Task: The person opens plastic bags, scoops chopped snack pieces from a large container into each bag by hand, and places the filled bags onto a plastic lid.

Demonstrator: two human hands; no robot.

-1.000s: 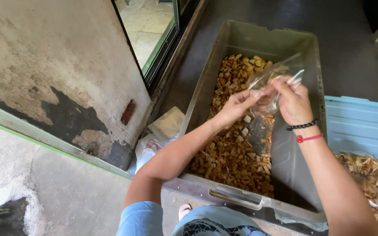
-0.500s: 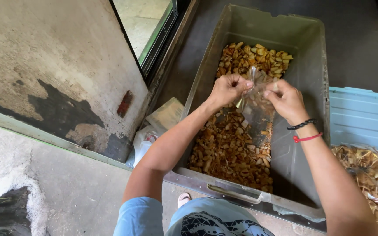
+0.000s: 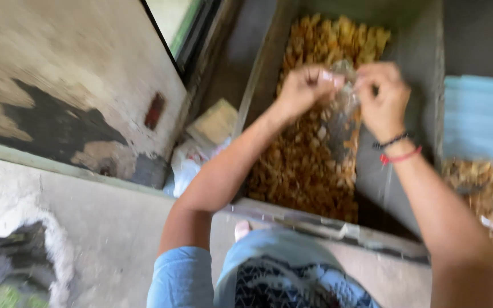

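My left hand (image 3: pixel 302 89) and my right hand (image 3: pixel 382 98) are close together over a large grey bin (image 3: pixel 429 74), both pinching the top of a small clear plastic bag (image 3: pixel 342 117) that hangs between them. The bag holds some golden-brown fried snack pieces. The bin below is partly filled with the same snack pieces (image 3: pixel 309 159). My right wrist wears a black band and a red band. The frame is motion-blurred, so details of the bag's mouth are unclear.
A pale blue lid (image 3: pixel 480 125) lies right of the bin with filled clear bags (image 3: pixel 480 194) on it. Left of the bin sit a white bag and a tan packet (image 3: pixel 215 122) by a stained wall (image 3: pixel 58 85) and a dark door frame.
My hands have drawn closer together at the bag's top, and the bag hangs lower between them. The camera view has shifted and blurred.
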